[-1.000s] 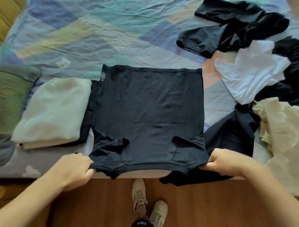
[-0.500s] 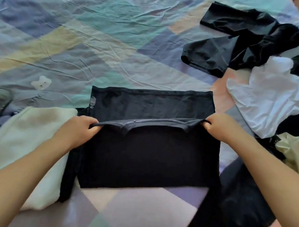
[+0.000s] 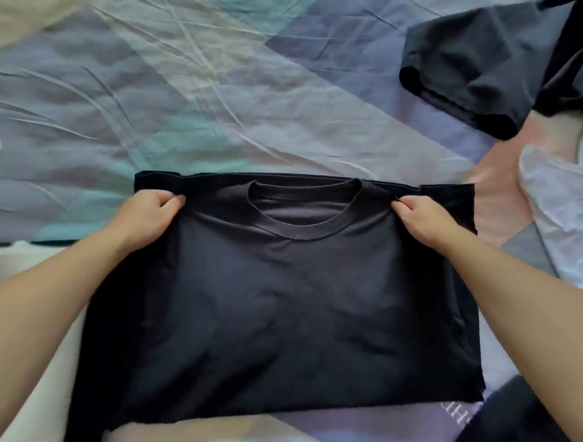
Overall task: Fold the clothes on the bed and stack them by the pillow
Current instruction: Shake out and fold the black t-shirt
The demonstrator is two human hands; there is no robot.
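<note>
Pastel patchwork bedsheet (image 3: 195,93) fills the frame; centre, my left hand (image 3: 143,219) and right hand (image 3: 423,223) pinch the folded black cotton T-shirt (image 3: 286,304) at its shoulders, squaring the fold.

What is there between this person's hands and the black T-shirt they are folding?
Nothing visible. The left hand and right hand each already pinch the black T-shirt at a shoulder, either side of the collar.

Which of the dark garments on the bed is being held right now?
The black T-shirt in the middle, collar showing; left hand and right hand pinch its shoulders. The dark garment at upper right lies untouched.
</note>
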